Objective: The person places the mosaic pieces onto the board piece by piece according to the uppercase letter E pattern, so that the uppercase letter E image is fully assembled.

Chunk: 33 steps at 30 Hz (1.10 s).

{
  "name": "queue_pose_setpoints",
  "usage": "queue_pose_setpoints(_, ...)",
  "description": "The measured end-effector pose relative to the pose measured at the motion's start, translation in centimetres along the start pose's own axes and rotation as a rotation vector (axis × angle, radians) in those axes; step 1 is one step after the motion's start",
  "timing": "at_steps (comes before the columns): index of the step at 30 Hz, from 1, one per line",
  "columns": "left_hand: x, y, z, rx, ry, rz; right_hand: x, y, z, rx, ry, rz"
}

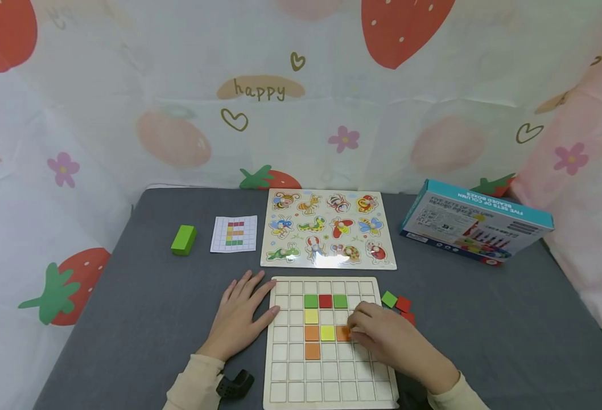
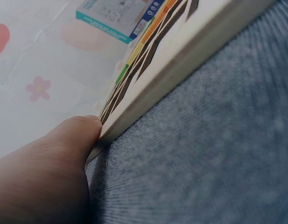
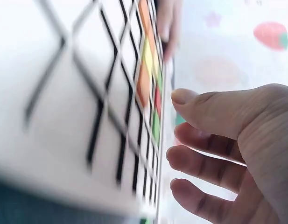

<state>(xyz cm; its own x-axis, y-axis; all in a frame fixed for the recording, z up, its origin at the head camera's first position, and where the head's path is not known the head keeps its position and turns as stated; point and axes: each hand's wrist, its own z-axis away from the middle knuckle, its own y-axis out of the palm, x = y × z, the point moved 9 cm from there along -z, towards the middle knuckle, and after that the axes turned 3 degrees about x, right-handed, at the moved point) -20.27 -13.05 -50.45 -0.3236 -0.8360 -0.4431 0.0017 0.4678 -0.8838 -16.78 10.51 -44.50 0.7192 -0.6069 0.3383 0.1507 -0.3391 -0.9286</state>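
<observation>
A white square-grid board (image 1: 329,370) lies on the table with coloured square tiles in some cells. Green, red and green tiles (image 1: 325,301) form one row, and a yellow tile (image 1: 311,316) sits below the left one. Under it come orange, yellow and orange tiles (image 1: 328,333), then one more orange tile (image 1: 312,351). My left hand (image 1: 239,319) is spread flat, its fingertips touching the board's left edge. Over the board's right side, my right hand (image 1: 390,339) has loosely bent fingers near the right-hand orange tile. In the right wrist view its fingers (image 3: 183,158) hold nothing.
Loose green and red tiles (image 1: 402,304) lie right of the board. Behind it are an insect picture board (image 1: 329,228), a pattern card (image 1: 234,234) and a green block (image 1: 184,240). A teal-topped box (image 1: 475,225) stands at the back right.
</observation>
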Motion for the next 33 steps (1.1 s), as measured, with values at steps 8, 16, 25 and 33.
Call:
queue_pose_setpoints(8,0.0,0.2,0.0,0.008,-0.001,-0.015,-6.2,-3.0,3.0,-0.066,0.214,0.135)
queue_pose_setpoints(16,0.0,0.0,0.1,0.008,-0.005,-0.021,-9.4,-2.6,4.5,0.006,0.369,0.095)
queue_pose_setpoints(25,-0.1,-0.1,0.1,0.011,-0.007,-0.016,-10.4,-2.3,4.3,-0.005,0.373,0.113)
queue_pose_setpoints(33,-0.1,-0.2,0.1,0.004,-0.002,-0.011,-10.6,-2.2,4.6,0.041,0.402,0.092)
